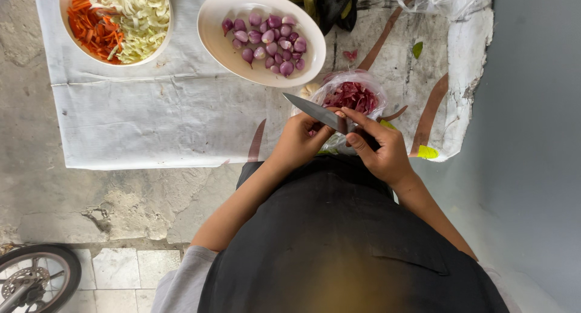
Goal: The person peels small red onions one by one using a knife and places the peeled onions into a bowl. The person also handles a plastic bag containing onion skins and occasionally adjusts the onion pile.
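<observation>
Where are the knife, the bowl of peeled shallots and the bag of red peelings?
knife (pixel 311 110): head view, middle of the blade.
bowl of peeled shallots (pixel 219 52): head view, bare white inside wall, left.
bag of red peelings (pixel 353 96): head view, the peel heap inside.

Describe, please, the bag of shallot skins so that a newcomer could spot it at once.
Start at the white cloth on the floor, then the oval dish of peeled shallots. Just below and right of it, above the hands and the knife, sits a clear plastic bag. Unlike the dishes, it holds dark red papery skins.
</observation>
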